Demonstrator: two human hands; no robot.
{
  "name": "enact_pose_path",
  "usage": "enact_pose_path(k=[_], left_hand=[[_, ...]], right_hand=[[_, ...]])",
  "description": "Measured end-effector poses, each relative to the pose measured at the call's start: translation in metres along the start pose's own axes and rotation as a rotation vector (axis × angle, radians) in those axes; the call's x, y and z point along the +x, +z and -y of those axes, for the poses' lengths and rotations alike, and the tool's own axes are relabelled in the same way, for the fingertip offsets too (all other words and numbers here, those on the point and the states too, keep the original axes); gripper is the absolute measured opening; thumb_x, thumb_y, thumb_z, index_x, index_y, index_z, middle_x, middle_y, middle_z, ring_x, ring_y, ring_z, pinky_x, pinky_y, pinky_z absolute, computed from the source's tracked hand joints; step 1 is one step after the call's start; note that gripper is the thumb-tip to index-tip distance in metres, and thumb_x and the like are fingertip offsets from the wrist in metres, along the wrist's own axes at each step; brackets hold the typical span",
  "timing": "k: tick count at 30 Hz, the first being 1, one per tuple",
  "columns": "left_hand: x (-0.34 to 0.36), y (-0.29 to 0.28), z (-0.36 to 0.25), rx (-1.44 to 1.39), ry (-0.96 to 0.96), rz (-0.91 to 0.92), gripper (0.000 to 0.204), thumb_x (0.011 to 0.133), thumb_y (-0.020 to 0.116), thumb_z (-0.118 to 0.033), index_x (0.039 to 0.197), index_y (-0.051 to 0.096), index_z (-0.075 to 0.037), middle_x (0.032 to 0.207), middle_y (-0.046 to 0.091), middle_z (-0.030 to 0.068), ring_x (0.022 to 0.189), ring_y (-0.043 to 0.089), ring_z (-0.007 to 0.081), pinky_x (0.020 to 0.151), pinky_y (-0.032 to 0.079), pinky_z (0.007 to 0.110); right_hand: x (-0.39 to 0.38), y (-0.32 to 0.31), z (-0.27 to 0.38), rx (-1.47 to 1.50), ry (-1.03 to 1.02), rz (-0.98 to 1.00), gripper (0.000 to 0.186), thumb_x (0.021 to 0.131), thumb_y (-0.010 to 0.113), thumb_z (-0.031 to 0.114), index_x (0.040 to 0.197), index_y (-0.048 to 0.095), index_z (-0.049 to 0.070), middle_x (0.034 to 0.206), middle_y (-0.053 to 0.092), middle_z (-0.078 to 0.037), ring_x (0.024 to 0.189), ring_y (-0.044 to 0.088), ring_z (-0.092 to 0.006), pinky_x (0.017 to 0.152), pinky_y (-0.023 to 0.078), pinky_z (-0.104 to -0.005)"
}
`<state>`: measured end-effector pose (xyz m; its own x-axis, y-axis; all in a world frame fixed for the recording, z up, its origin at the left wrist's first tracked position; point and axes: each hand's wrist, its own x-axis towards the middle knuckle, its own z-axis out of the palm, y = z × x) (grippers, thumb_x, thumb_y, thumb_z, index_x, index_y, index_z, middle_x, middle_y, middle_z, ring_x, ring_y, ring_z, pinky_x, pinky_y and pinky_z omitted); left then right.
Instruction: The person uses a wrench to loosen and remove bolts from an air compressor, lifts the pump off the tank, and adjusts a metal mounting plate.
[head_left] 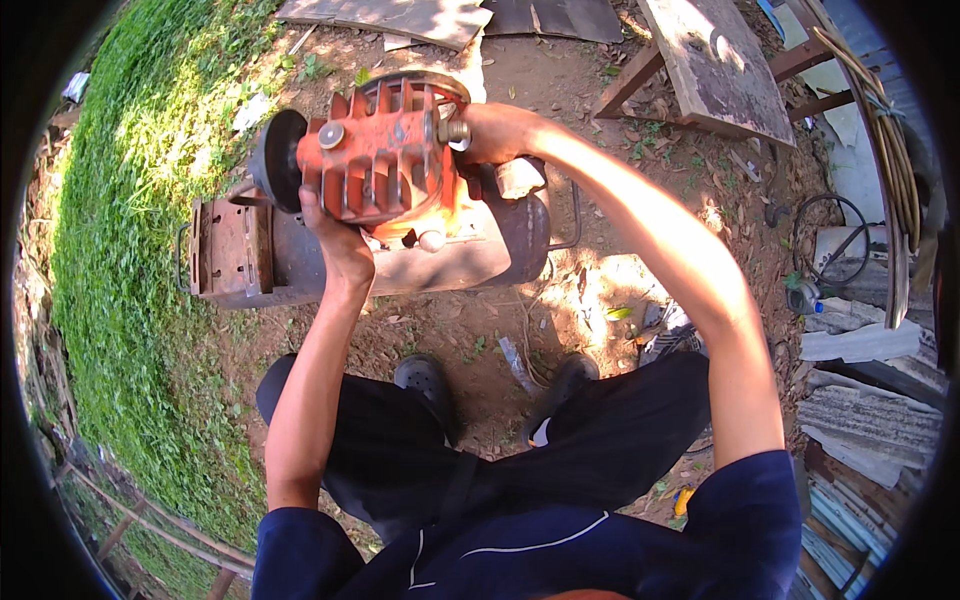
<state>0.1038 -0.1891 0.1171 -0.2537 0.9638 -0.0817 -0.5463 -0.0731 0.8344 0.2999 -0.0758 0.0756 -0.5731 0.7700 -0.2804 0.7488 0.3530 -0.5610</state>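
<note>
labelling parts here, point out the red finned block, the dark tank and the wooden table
Red finned block (383, 145), head view: finned side
Dark tank (526, 238), head view: rounded right end
Wooden table (718, 88), head view: tabletop

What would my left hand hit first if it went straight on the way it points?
The red finned block: your left hand already seems to be against its near edge, though depth there is hard to judge.

Green grass (130, 220) at left; wooden table (735, 95) and grey corrugated sheets (880, 430) at right.
</note>
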Motion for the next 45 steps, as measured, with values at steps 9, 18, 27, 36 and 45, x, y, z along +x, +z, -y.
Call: enact_pose_path(k=[9,18,27,36,45], left_hand=[[-0.042,0.015,-0.012,0.202,0.014,-0.213,0.077,0.090,0.038,-0.069,0.142,0.034,-0.011,0.137,0.045,0.0081,0.125,0.044,0.0192,0.104,0.034,0.039],[-0.025,0.063,-0.060,0.464,-0.258,-0.401,0.069,0.092,0.053,-0.056,0.135,0.043,-0.003,0.131,0.051,0.0085,0.120,0.051,0.0179,0.099,0.042,0.034],[-0.012,0.057,-0.084,0.121,-0.496,-0.297,0.068,0.091,0.060,-0.049,0.141,0.039,-0.008,0.134,0.048,0.0074,0.125,0.044,0.0206,0.102,0.037,0.039],[-0.006,0.064,-0.094,0.126,-0.668,-0.506,0.053,0.082,0.076,-0.017,0.124,0.050,0.002,0.119,0.055,0.0086,0.108,0.053,0.0163,0.095,0.041,0.032],[-0.006,0.055,-0.089,0.138,-0.694,-0.473,0.041,0.081,0.076,-0.016,0.112,0.057,0.003,0.102,0.061,0.0067,0.088,0.058,0.0144,0.078,0.048,0.029]], right_hand=[[-0.043,-0.011,0.015,0.282,0.306,-0.458,0.034,0.086,0.061,0.039,0.104,0.068,0.011,0.096,0.068,-0.018,0.093,0.066,-0.0359,0.080,0.053,-0.0467],[-0.117,-0.067,0.091,1.012,0.500,-0.470,0.040,0.085,0.069,0.041,0.093,0.068,0.001,0.081,0.071,-0.011,0.080,0.070,-0.0199,0.073,0.053,-0.0326],[-0.080,-0.070,0.139,1.064,0.962,-0.149,0.080,0.085,0.046,0.073,0.126,0.057,0.005,0.103,0.065,-0.019,0.100,0.062,-0.0283,0.087,0.047,-0.0380],[-0.071,-0.070,0.161,1.052,1.139,-0.199,0.087,0.088,0.038,0.073,0.134,0.051,0.001,0.129,0.056,-0.022,0.124,0.050,-0.0314,0.103,0.037,-0.0379],[-0.064,-0.076,0.152,1.412,1.114,0.031,0.083,0.085,0.040,0.075,0.138,0.048,0.012,0.097,0.064,-0.006,0.072,0.058,-0.0138,0.049,0.038,-0.0248]])
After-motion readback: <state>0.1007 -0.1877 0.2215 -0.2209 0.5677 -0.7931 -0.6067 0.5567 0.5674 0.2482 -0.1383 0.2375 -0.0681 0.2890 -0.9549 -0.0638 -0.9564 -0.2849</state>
